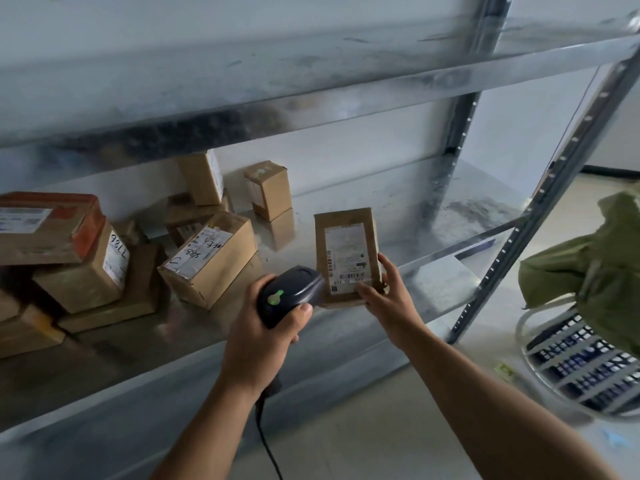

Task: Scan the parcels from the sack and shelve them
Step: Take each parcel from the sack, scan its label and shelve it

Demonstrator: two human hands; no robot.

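My left grip (268,336) wraps the scanner (294,289), hiding its handle; my right grip (386,296) pinches the parcel (346,233), its label (346,261) unreadably blurred.

Grips a dark scanner (291,292) in the left hand (263,337), its nose just beside the label (346,258) of a flat brown parcel (346,221). Holds that parcel upright over the metal shelf (433,216) with the right hand (388,299), cardboard boxes (207,261) stacked further left.

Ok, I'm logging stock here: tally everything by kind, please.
Shelved parcels: at least 8; the left pile is dim
Held parcel: 1
Scanner: 1
Sack: 1
Basket: 1
Total: at least 12
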